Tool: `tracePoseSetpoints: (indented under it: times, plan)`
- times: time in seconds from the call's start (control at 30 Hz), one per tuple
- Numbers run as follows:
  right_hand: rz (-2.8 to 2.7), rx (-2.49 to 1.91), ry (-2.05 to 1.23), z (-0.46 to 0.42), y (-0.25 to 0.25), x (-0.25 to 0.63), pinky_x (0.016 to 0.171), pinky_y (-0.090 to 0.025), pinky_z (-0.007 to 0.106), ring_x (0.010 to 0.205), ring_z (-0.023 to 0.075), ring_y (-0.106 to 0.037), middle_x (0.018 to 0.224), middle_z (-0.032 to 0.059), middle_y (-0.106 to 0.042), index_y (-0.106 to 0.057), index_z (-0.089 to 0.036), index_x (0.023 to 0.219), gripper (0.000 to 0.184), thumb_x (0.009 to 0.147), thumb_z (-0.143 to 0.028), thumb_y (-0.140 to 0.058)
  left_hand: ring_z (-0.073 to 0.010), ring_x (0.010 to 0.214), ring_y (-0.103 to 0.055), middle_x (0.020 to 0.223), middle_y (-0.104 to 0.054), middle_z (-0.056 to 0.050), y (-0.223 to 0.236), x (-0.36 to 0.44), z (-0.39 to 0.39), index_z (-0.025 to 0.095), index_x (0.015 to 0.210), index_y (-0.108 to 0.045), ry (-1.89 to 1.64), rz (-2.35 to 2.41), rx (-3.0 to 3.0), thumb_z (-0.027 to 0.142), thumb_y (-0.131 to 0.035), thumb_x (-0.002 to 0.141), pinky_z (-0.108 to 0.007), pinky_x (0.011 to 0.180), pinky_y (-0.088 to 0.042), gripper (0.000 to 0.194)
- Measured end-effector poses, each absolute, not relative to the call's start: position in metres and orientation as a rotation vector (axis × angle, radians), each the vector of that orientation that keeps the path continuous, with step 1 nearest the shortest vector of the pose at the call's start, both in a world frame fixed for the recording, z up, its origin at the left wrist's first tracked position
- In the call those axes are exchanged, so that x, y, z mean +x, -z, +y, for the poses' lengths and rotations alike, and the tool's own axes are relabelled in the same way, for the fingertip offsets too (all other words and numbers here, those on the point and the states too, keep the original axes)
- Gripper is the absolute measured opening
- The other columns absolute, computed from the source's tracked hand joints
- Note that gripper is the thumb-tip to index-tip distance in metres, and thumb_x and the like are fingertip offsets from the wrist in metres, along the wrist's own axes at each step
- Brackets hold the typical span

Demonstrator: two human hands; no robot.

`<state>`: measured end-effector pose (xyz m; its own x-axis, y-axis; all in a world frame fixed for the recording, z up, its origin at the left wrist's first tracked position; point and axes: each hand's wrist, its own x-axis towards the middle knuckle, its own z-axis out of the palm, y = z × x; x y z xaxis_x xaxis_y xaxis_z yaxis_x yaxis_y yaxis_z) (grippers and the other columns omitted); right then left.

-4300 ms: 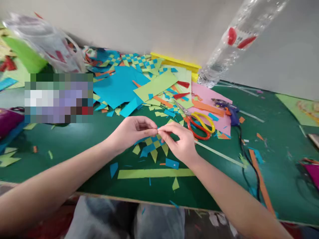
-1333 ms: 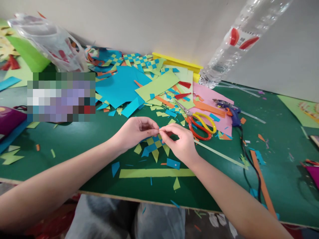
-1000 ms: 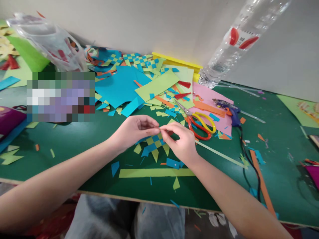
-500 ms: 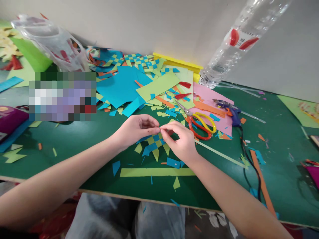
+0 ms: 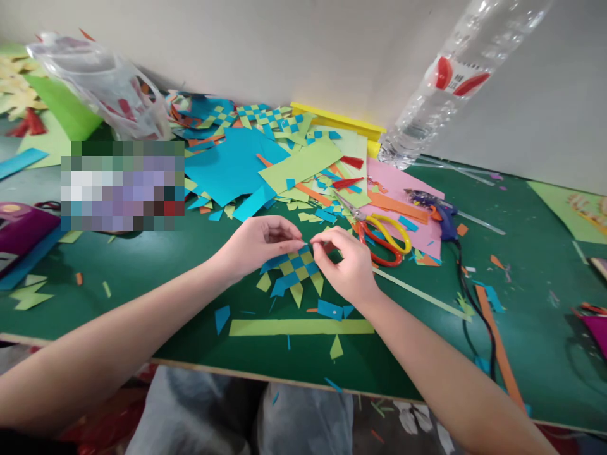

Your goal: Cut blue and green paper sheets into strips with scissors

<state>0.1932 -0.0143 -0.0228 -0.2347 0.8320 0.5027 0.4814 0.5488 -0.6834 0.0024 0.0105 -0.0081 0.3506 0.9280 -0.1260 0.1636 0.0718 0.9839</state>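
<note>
My left hand (image 5: 268, 243) and my right hand (image 5: 345, 256) hover close together over a woven blue and green paper piece (image 5: 300, 268) on the green table (image 5: 190, 316). Thumb and forefinger of each hand are pinched. Whatever sits between the fingertips is too small to name. Pointed paper ends stick out from the woven piece's lower edge; its top is partly hidden by my fingers. In front of it lies a long light-green paper strip (image 5: 301, 327). Right of my right hand rest scissors (image 5: 386, 240) with red and yellow handles.
Paper sheets and scraps (image 5: 237, 161) pile up at the back. A clear plastic bottle (image 5: 455, 82) leans against the wall at the right, behind a blue glue gun (image 5: 441, 212) with a black cord. A plastic bag (image 5: 114, 88) stands back left.
My hands have parted slightly: the right fingertips moved a little to the right, leaving a small gap between them and the left fingertips. The things on the table stay put.
</note>
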Motion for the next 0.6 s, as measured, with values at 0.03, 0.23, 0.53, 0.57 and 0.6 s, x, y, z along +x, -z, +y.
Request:
tracePoseSetpoints:
  times: [0.03,0.23,0.53,0.57,0.6]
  plan:
    - [-1.879,-1.071,-0.48,-0.0137,0.0218,0.194,0.066,-0.052,0.029,0.066,0.0121,-0.06,0.081,0.0011,-0.063,-0.06,-0.021,0.085,0.009,0.087,-0.017,-0.052,-0.011,0.072,-0.065,0.08,-0.069,-0.002,0.008,0.0022,0.0107,0.014,0.085,-0.066,-0.793,1.088,1.404,0.029,-0.076,0.073,-0.023,0.069,-0.053,0.022]
    - [-1.958,-0.995,-0.379,-0.0114,0.0189,0.1959,0.081,-0.05,0.036,0.084,0.0173,-0.063,0.088,0.0039,-0.067,-0.063,-0.021,0.096,0.011,0.086,-0.023,-0.059,-0.0109,0.073,-0.065,0.08,-0.069,-0.002,0.0089,0.0015,0.0114,0.014,0.085,-0.066,-0.802,1.08,1.436,0.028,-0.075,0.074,-0.023,0.07,-0.053,0.019]
    - [-2.03,-1.005,-0.269,-0.01,0.024,0.1947,0.082,-0.047,0.034,0.074,0.0142,-0.062,0.076,-0.0001,-0.067,-0.063,-0.022,0.083,0.01,0.089,-0.02,-0.056,-0.0108,0.071,-0.066,0.08,-0.069,-0.002,0.0111,0.0026,0.0116,0.015,0.084,-0.066,-0.783,1.096,1.486,0.028,-0.075,0.074,-0.022,0.067,-0.054,0.019]
    - [-2.035,-1.017,-0.259,-0.0099,0.0237,0.1948,0.082,-0.046,0.033,0.073,0.0141,-0.061,0.074,-0.0006,-0.066,-0.062,-0.022,0.082,0.01,0.089,-0.019,-0.055,-0.0111,0.072,-0.066,0.08,-0.07,-0.002,0.011,0.0027,0.0116,0.015,0.084,-0.066,-0.785,1.097,1.488,0.028,-0.075,0.074,-0.022,0.067,-0.054,0.019]
    - [-2.035,-1.032,-0.247,-0.0095,0.0235,0.195,0.082,-0.046,0.033,0.072,0.0141,-0.06,0.073,-0.0009,-0.065,-0.061,-0.022,0.081,0.011,0.089,-0.019,-0.054,-0.0114,0.072,-0.066,0.08,-0.07,-0.002,0.0109,0.0027,0.0116,0.015,0.085,-0.066,-0.787,1.1,1.491,0.028,-0.075,0.074,-0.023,0.068,-0.054,0.019]
